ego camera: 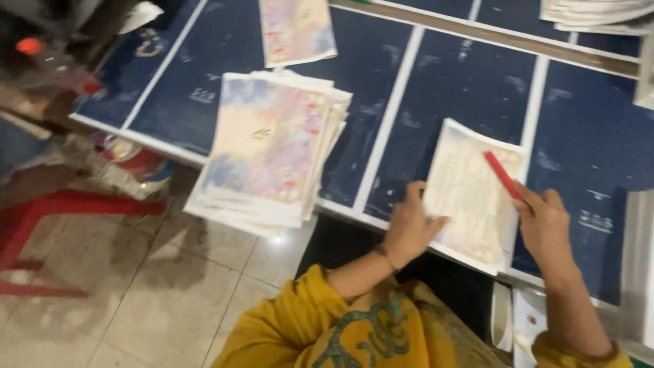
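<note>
From the head camera, I look down at a dark blue table with white stripes across it. My left hand lies on the near left edge of a single printed sheet; the fingers are bent and press the paper down, they do not close around anything. My right hand is closed on a red pen. I pinch it at its lower end, between thumb and fingers.

The pen rests over the right part of the sheet. Its long axis goes on a diagonal: the free end points up and to the left, away from me, and the held end comes down to the right toward my hand. The sheet itself is a pale rectangle with soft pink and yellow colour, and its long side runs away from me, a little tilted. Its near edge hangs slightly over the table edge.

I cannot make out any box or tray; the papers lie directly on the table. To the left is a thick stack of similar sheets, partly over the table edge. One more sheet lies farther away, and another pile is at the far right corner. Below the table at the left I see a red stool on a tiled floor. My sleeves are yellow.
</note>
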